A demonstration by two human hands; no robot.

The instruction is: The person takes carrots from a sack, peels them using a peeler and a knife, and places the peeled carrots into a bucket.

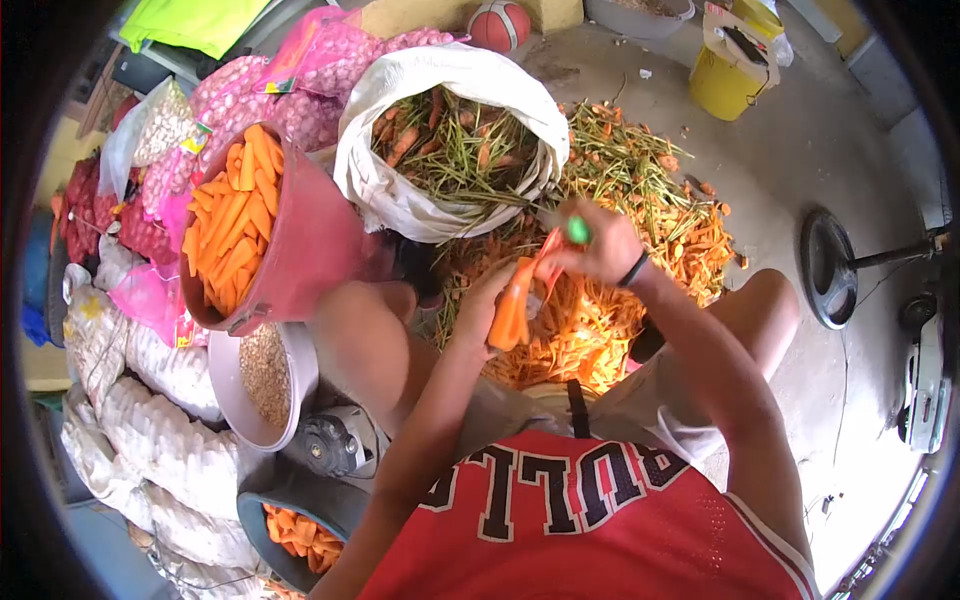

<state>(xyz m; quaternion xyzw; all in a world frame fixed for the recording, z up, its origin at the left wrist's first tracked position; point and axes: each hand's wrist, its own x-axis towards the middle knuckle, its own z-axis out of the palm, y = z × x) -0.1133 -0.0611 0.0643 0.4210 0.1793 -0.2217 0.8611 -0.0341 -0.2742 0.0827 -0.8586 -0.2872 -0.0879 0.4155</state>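
Peeled orange carrots [512, 318] are held in my left hand [485, 305], its fingers wrapped round them above my lap. My right hand [607, 245] is closed at the carrots' far end, on what looks like a peeler [577, 230] with a green part. Its working end is blurred and partly hidden by the fingers. Beneath both hands lies a heap of orange peelings [590, 345]. Just beyond them stands an open white sack [362, 170] of unpeeled carrots and green stalks [465, 150].
A tilted red bucket [325, 240] of peeled carrots stands left, above a bowl of grains [300, 385] and a blue-grey bucket [260, 505] of carrot pieces. White sacks [165, 440] and pink net bags [235, 95] line the left. A yellow bucket [722, 88] and a round black base [829, 268] stand right.
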